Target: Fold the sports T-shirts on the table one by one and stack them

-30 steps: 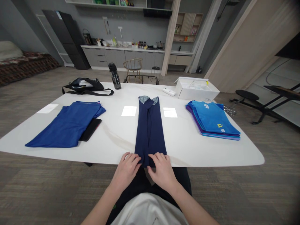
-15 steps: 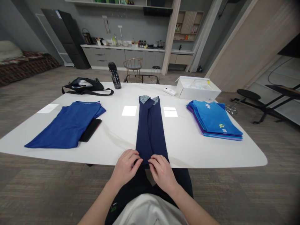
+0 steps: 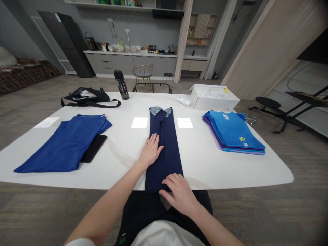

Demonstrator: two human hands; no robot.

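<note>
A dark navy garment [image 3: 170, 147], folded into a long narrow strip, lies lengthwise on the white table [image 3: 123, 136]. Its far end shows patterned grey-blue patches, and its near end reaches the table's front edge. My left hand [image 3: 150, 150] rests flat on the left half of the strip, around mid-length, fingers stretched out. At the near end, my right hand [image 3: 178, 191] is over the cloth with fingers bent and thumb apart. Nothing shows between its fingers; whether the fingertips touch the fabric I cannot tell.
On the left lies a blue garment [image 3: 64, 145] partly over a black flat device [image 3: 94, 148]. Behind it are a black bag [image 3: 89, 97] and a bottle [image 3: 121, 84]. To the right sit a stack of folded shirts [image 3: 232, 130], a white box [image 3: 214, 99] and a small white device [image 3: 183, 101].
My left hand has left the near edge and moved forward, flattening onto the strip's middle. My right hand stays near the front end, its fingers now more apart. The view has shifted slightly.
</note>
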